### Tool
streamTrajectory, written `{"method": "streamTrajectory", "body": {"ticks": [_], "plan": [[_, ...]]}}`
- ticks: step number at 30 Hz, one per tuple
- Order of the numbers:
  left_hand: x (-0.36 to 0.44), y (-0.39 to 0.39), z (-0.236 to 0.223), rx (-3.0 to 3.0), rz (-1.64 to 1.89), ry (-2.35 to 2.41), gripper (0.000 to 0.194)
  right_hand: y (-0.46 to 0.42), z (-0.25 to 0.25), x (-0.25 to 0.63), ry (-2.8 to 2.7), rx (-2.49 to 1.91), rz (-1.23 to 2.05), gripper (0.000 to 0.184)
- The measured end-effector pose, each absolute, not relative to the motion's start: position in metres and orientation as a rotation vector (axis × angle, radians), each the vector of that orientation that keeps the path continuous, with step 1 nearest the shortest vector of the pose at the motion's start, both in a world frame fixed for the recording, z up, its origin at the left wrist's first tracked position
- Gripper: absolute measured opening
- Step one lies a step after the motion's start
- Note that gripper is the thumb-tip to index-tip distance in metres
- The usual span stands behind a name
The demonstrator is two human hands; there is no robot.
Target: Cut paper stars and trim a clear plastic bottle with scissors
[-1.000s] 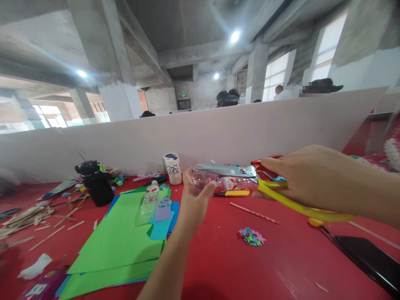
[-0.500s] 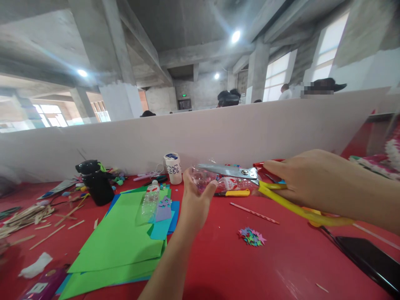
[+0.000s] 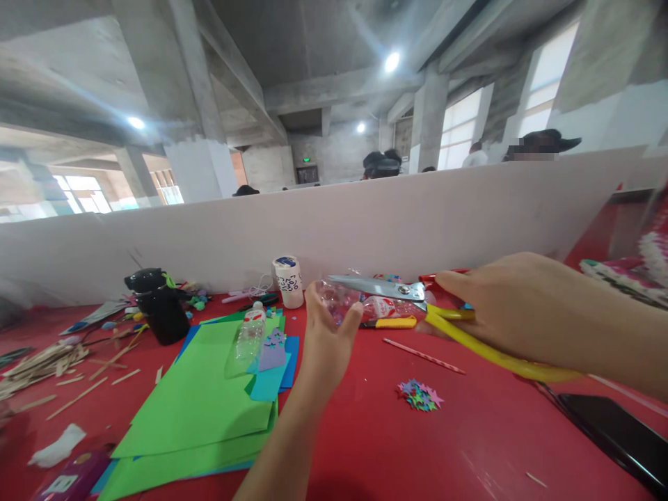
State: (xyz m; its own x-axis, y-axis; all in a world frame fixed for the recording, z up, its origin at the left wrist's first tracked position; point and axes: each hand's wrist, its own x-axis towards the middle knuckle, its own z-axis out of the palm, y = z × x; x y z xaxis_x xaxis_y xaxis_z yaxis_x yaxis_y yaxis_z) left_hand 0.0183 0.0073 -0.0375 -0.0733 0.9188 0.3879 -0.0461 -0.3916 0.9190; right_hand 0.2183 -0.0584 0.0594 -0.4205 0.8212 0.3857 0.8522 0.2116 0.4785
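My left hand point(image 3: 331, 323) is closed round a clear plastic bottle piece point(image 3: 339, 296), thumb on its right side. In my right hand point(image 3: 501, 299) are large scissors point(image 3: 380, 285) with steel blades and yellow and red handles. The blades point left and lie across the top of the plastic piece; whether they cut into it I cannot make out. Behind my left hand lies a clear bottle with a red and white label point(image 3: 383, 306), partly hidden by the scissors. Just below that bottle is a yellow utility knife point(image 3: 389, 323).
Green foam sheets point(image 3: 198, 396) bear a small clear bottle point(image 3: 251, 334). A black flask point(image 3: 156, 306) and a white canister point(image 3: 288, 282) stand further back. Small stars point(image 3: 419, 395), a striped pencil point(image 3: 422, 355) and a black phone point(image 3: 616, 431) lie on the red table. A white partition point(image 3: 209, 236) runs behind.
The right hand and scissors have shifted very slightly left and down. My left hand keeps its hold on the plastic piece, almost unmoved.
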Motion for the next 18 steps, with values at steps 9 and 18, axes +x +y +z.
{"method": "streamTrajectory", "body": {"ticks": [9,18], "plan": [[0.017,0.007,-0.037,1.416,1.624,0.985,0.064,-0.060,0.060,0.208,-2.463,-1.971,-0.952,0.028],[0.019,0.010,-0.043,1.517,1.680,1.094,0.061,-0.060,0.063,0.201,-2.513,-2.078,-0.858,0.017]]}}
